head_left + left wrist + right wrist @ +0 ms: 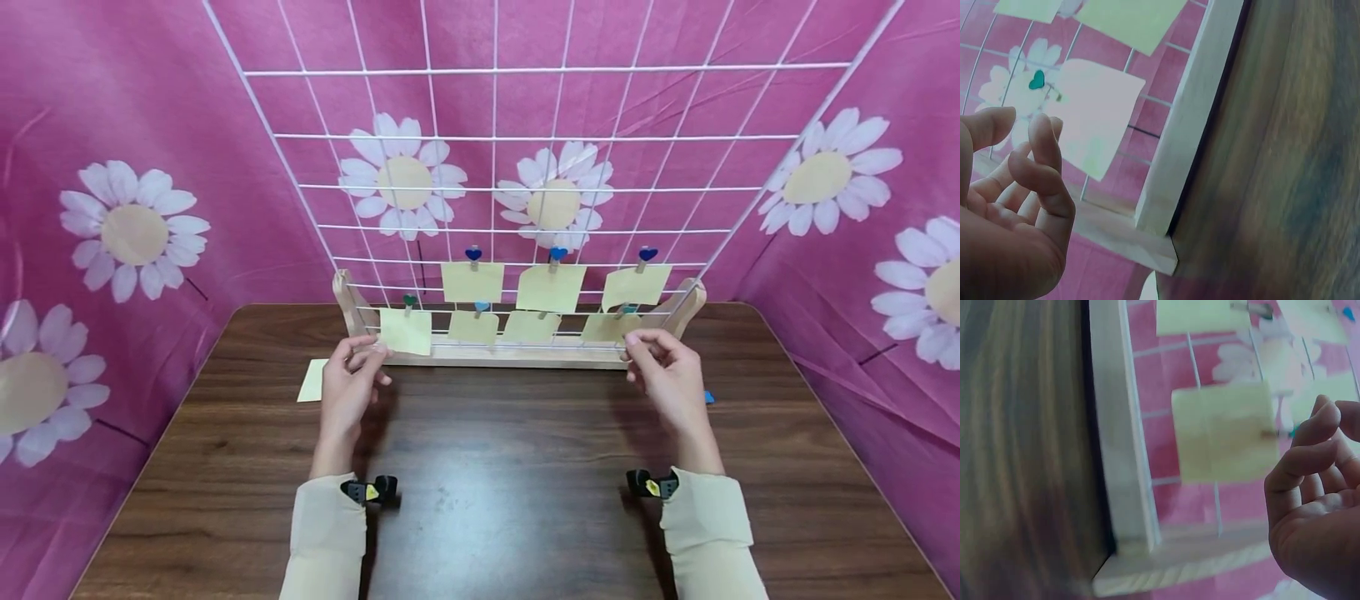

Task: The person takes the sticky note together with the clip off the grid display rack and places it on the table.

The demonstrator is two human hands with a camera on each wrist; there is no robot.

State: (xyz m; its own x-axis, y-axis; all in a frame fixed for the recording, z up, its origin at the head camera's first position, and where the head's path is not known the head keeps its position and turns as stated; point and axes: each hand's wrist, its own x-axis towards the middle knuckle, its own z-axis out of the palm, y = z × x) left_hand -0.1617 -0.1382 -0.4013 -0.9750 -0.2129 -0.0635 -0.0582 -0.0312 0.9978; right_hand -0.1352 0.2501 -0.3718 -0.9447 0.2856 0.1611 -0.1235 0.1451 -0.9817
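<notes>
My left hand (351,379) is raised close to the lower left yellow sticky note (406,332), which hangs from a green heart clip (409,300). In the left wrist view the thumb and bent fingers stand apart with nothing between them, and the note (1100,115) lies beyond the fingertips. On the other side my right hand (667,362) hovers by the lower right sticky note (603,327), held by a teal heart clip (627,309). In the right wrist view its loosely bent fingers overlap the area beside that note (1225,434); no held thing shows.
A white wire grid (495,187) stands in a wooden base (510,360) on the brown table (495,467). Several more notes hang on it, some under blue heart clips (557,253). A loose note (311,382) lies left; a blue item (708,397) peeks out behind my right hand.
</notes>
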